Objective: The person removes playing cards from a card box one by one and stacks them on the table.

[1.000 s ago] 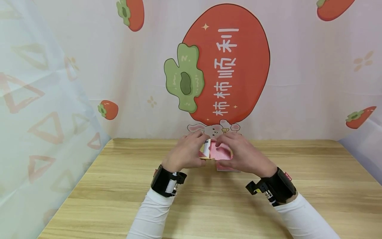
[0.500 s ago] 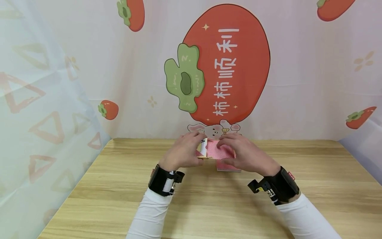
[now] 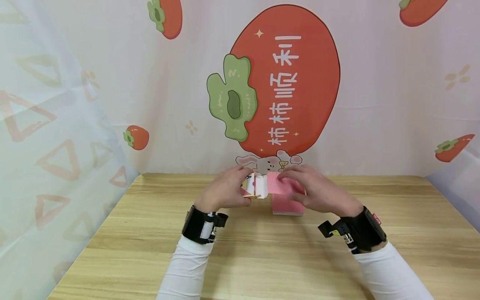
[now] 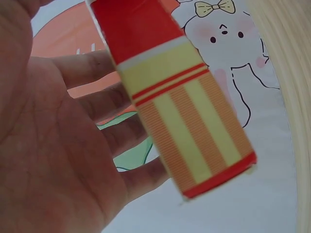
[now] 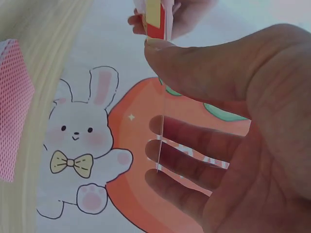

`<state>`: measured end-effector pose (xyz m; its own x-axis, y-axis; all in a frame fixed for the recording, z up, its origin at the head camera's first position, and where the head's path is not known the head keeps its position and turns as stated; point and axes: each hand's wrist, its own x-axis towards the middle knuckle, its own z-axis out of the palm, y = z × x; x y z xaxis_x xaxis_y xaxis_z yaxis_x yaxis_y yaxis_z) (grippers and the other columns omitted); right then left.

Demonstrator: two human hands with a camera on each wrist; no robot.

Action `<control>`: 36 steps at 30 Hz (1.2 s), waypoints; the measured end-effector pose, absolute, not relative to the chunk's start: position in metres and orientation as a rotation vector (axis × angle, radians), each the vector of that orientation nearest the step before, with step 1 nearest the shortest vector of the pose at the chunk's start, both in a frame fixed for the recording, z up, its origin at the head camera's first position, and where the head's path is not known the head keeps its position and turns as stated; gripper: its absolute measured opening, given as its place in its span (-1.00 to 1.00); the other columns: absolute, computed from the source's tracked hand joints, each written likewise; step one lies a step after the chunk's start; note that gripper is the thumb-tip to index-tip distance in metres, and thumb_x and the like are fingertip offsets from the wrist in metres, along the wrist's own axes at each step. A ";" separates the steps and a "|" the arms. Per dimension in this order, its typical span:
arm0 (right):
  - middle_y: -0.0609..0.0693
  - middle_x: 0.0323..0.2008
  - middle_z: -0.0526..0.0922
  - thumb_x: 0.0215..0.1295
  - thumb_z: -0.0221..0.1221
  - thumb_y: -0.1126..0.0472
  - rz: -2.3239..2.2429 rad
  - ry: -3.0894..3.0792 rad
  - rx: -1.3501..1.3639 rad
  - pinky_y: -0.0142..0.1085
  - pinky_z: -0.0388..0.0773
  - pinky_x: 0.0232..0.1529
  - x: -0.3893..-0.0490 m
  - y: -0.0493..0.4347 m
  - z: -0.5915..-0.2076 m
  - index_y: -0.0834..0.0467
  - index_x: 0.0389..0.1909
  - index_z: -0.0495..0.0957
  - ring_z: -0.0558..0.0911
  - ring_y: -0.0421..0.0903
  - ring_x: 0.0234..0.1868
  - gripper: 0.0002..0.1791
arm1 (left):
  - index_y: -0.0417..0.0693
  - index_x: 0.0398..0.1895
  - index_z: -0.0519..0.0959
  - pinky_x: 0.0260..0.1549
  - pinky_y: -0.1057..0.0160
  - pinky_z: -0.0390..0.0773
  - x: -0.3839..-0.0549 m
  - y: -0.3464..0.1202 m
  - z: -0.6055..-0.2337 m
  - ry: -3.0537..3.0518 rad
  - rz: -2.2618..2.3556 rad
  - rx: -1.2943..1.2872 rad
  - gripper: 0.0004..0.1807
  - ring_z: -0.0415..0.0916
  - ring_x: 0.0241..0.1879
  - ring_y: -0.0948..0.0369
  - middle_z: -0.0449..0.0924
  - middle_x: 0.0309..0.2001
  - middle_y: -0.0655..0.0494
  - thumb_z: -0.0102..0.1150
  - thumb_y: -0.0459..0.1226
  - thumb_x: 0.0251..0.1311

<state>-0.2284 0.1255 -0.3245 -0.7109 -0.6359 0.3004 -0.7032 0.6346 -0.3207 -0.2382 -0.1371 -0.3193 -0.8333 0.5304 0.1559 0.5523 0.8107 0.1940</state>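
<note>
My left hand [image 3: 225, 189] grips a playing card box [image 3: 249, 188] by its edges, its end flap open toward the right. In the left wrist view, the side of the box [image 4: 184, 116] shows red, cream and orange stripes. Just right of the flap, my right hand [image 3: 322, 191] pinches a pink-patterned playing card [image 3: 276, 182] between thumb and fingers. Seen edge-on in the right wrist view, that card [image 5: 161, 141] is a thin line. Below it, a deck of pink-backed cards [image 3: 283, 206] lies stacked on the table, partly covered by the right hand.
The wooden table [image 3: 243, 258] ends at a white cloth backdrop [image 3: 375, 104] printed with a large persimmon [image 3: 311, 83] and a rabbit [image 5: 80, 131]. Another hanging cloth [image 3: 56, 125] borders the table on the left.
My right hand has moved right with the playing card, out of the box, and a gap now shows between them. My left hand has shifted slightly left with the box.
</note>
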 end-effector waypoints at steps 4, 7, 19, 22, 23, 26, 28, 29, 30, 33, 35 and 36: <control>-0.09 0.12 0.40 0.06 0.26 0.15 0.650 -2.701 1.080 -0.07 0.27 0.11 -0.230 0.129 -0.324 0.00 0.15 0.42 0.27 0.00 0.22 -0.45 | 0.03 0.11 0.37 -0.15 0.29 0.34 -0.239 -0.140 -0.319 -2.898 -0.392 -0.869 -0.28 0.33 -0.15 0.27 0.38 -0.10 0.24 0.30 -0.10 -0.29; -0.06 0.14 0.39 0.08 0.25 0.16 0.652 -2.698 1.077 -0.05 0.24 0.13 -0.232 0.129 -0.325 0.02 0.17 0.40 0.25 0.02 0.24 -0.43 | 0.03 0.09 0.37 -0.16 0.30 0.33 -0.239 -0.141 -0.320 -2.897 -0.409 -0.866 -0.30 0.32 -0.17 0.27 0.36 -0.15 0.25 0.30 -0.10 -0.27; -0.05 0.13 0.39 0.08 0.22 0.14 0.642 -2.755 1.019 -0.02 0.22 0.15 -0.237 0.131 -0.330 0.04 0.15 0.40 0.21 0.06 0.28 -0.45 | -0.01 0.14 0.37 -0.17 0.32 0.33 -0.241 -0.143 -0.322 -2.927 -0.438 -0.835 -0.27 0.31 -0.17 0.26 0.36 -0.14 0.23 0.29 -0.10 -0.25; -0.06 0.09 0.41 0.05 0.23 0.13 0.629 -2.760 1.000 -0.07 0.31 0.07 -0.238 0.131 -0.332 0.05 0.12 0.41 0.32 0.01 0.18 -0.46 | -0.01 0.12 0.38 -0.19 0.33 0.33 -0.241 -0.143 -0.322 -2.929 -0.433 -0.833 -0.29 0.32 -0.19 0.27 0.36 -0.15 0.23 0.29 -0.09 -0.25; -0.06 0.09 0.42 0.04 0.24 0.13 0.623 -2.762 0.993 -0.07 0.33 0.05 -0.238 0.131 -0.333 0.05 0.12 0.41 0.34 0.00 0.15 -0.46 | -0.02 0.12 0.38 -0.19 0.33 0.33 -0.241 -0.143 -0.322 -2.929 -0.434 -0.833 -0.29 0.31 -0.19 0.27 0.36 -0.16 0.23 0.29 -0.09 -0.25; -0.06 0.06 0.43 0.02 0.26 0.10 0.606 -2.766 0.973 -0.11 0.37 0.00 -0.239 0.131 -0.335 0.04 0.10 0.42 0.38 -0.04 0.09 -0.45 | 0.00 0.10 0.39 -0.20 0.34 0.33 -0.242 -0.143 -0.322 -2.925 -0.431 -0.837 -0.30 0.31 -0.20 0.28 0.36 -0.17 0.24 0.30 -0.10 -0.25; -0.07 0.06 0.43 0.02 0.27 0.10 0.601 -2.774 0.963 -0.12 0.37 0.00 -0.239 0.130 -0.336 0.04 0.10 0.42 0.38 -0.04 0.09 -0.45 | -0.01 0.11 0.39 -0.20 0.33 0.33 -0.242 -0.143 -0.321 -2.927 -0.427 -0.838 -0.30 0.31 -0.20 0.28 0.36 -0.17 0.25 0.30 -0.09 -0.25; -0.06 0.06 0.43 0.02 0.27 0.11 0.600 -2.781 0.959 -0.12 0.37 0.00 -0.238 0.130 -0.336 0.04 0.10 0.42 0.37 -0.04 0.09 -0.45 | -0.01 0.11 0.38 -0.20 0.32 0.33 -0.242 -0.142 -0.322 -2.929 -0.427 -0.837 -0.29 0.31 -0.20 0.27 0.36 -0.17 0.25 0.30 -0.09 -0.25; -0.06 0.06 0.43 0.02 0.27 0.11 0.598 -2.790 0.956 -0.13 0.37 0.00 -0.238 0.130 -0.336 0.04 0.10 0.43 0.37 -0.05 0.09 -0.46 | 0.00 0.12 0.38 -0.20 0.32 0.33 -0.242 -0.142 -0.321 -2.930 -0.425 -0.838 -0.28 0.31 -0.20 0.27 0.36 -0.17 0.25 0.31 -0.09 -0.25; -0.06 0.06 0.42 0.04 0.26 0.15 0.601 -2.803 0.967 -0.14 0.36 0.02 -0.238 0.128 -0.338 0.03 0.11 0.43 0.36 -0.05 0.10 -0.46 | 0.00 0.11 0.38 -0.21 0.31 0.33 -0.242 -0.142 -0.321 -2.933 -0.416 -0.840 -0.29 0.32 -0.20 0.26 0.37 -0.18 0.24 0.31 -0.08 -0.25; -0.06 0.05 0.41 0.04 0.26 0.17 0.601 -2.809 0.985 -0.14 0.36 0.02 -0.238 0.128 -0.339 0.03 0.11 0.42 0.36 -0.06 0.10 -0.46 | 0.00 0.10 0.38 -0.21 0.31 0.33 -0.241 -0.142 -0.321 -2.933 -0.414 -0.840 -0.29 0.32 -0.21 0.26 0.37 -0.19 0.24 0.31 -0.08 -0.25; -0.06 0.05 0.41 0.04 0.26 0.17 0.592 -2.808 0.995 -0.16 0.36 0.02 -0.239 0.127 -0.339 0.03 0.11 0.42 0.36 -0.07 0.09 -0.47 | 0.00 0.10 0.39 -0.22 0.31 0.33 -0.241 -0.142 -0.321 -2.932 -0.413 -0.841 -0.30 0.32 -0.21 0.26 0.36 -0.19 0.24 0.31 -0.08 -0.25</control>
<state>-0.2388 0.1272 -0.3395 -0.7806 -0.5837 0.2234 -0.6242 0.7104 -0.3251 -0.2409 -0.1423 -0.3209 -0.8489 0.5114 0.1340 0.5285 0.8150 0.2378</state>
